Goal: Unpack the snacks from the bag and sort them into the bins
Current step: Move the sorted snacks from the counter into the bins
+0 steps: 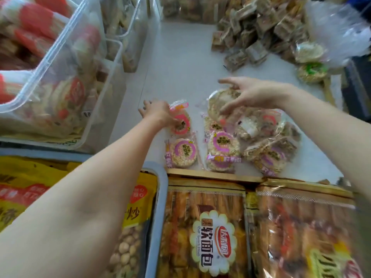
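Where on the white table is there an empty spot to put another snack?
Bare table lies between the clear bins and the brown packet pile, above the left hand. It is crowded around the round rice cakes by the right hand.

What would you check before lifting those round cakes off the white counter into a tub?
1. Left hand on the round pink-labelled rice cake packet: ok, touching; grip cannot tell.
2. Right hand holds a clear-wrapped round rice cake: ok.
3. Clear plastic bin at left open on top: ok.
4. Room in that bin: cannot tell, looks quite full.
5. Loose packets still on white counter: not ok, unsorted.
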